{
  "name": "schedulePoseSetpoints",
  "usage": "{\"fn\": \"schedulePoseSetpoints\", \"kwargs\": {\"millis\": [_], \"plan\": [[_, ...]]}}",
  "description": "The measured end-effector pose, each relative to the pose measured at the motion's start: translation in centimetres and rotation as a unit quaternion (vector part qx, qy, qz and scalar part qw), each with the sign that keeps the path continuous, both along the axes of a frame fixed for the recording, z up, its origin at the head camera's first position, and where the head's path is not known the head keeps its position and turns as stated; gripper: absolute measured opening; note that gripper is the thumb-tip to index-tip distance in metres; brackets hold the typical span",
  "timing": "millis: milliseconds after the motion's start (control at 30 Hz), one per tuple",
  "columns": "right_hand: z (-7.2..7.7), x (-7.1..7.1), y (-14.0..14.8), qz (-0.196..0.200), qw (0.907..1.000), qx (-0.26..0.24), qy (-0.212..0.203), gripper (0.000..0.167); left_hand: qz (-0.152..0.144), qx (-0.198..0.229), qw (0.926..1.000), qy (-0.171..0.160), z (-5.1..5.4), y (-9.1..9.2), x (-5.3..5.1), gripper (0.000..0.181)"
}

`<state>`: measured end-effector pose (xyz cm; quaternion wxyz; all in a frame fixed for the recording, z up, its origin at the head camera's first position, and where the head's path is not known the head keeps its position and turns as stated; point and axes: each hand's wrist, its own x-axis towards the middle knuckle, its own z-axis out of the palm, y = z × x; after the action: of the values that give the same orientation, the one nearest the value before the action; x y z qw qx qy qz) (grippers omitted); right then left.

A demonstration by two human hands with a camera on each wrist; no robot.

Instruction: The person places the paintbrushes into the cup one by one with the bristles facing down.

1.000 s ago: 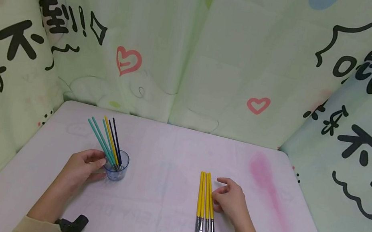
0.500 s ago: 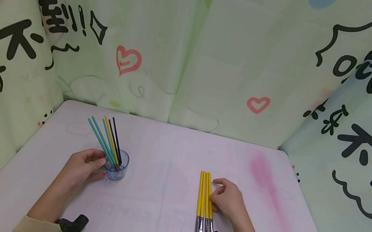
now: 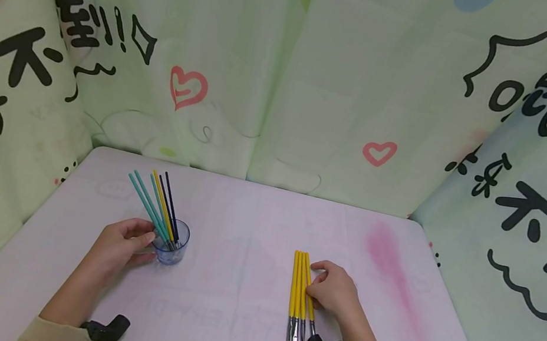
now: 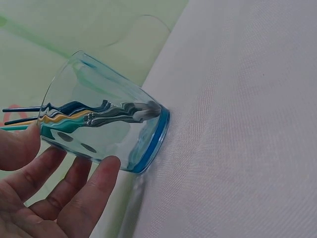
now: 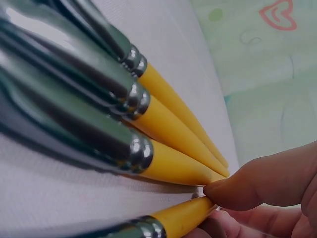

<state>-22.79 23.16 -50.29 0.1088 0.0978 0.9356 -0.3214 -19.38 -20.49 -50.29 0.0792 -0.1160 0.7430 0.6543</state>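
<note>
My left hand (image 3: 125, 242) holds a clear bluish cup (image 3: 176, 256) that stands on the table at the left. In the left wrist view the thumb is at the rim of the cup (image 4: 119, 89) and the fingertips touch its side. Several slim paintbrushes (image 3: 160, 206) lean in it, handles up, in teal, yellow and dark blue. On the right, my right hand (image 3: 337, 291) pinches the rightmost yellow paintbrush (image 5: 185, 218) by its handle, between thumb and fingers. Three other yellow paintbrushes (image 3: 298, 293) lie side by side just left of it, bristles toward me.
A white cloth-covered table (image 3: 230, 307) lies under everything, with a pink smear (image 3: 399, 274) at the right. A pale green printed curtain (image 3: 340, 86) with lettering and hearts encloses the back and both sides.
My right hand has shifted slightly left onto the rightmost yellow brush and now pinches it; that brush has come a little apart from the others at its bristle end. The left hand stays put.
</note>
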Motion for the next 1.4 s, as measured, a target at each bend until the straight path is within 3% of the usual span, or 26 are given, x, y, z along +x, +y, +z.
{"fn": "schedulePoseSetpoints", "kwargs": {"millis": [267,667,1400], "plan": [[0.15,0.1,-0.1,0.019,0.9993,0.031,0.011,0.052,-0.001,-0.001,1.0,-0.001,0.06,0.02,0.01,0.042],[0.53,-0.03,0.46,0.008,0.9974,-0.062,-0.034,0.049,0.0,0.002,1.0,0.002,-0.03,-0.04,-0.02,0.041],[0.69,-0.29,0.36,-0.04,0.9903,-0.132,-0.019,0.059,0.002,0.007,1.0,0.005,0.13,-0.03,0.05,0.04]]}}
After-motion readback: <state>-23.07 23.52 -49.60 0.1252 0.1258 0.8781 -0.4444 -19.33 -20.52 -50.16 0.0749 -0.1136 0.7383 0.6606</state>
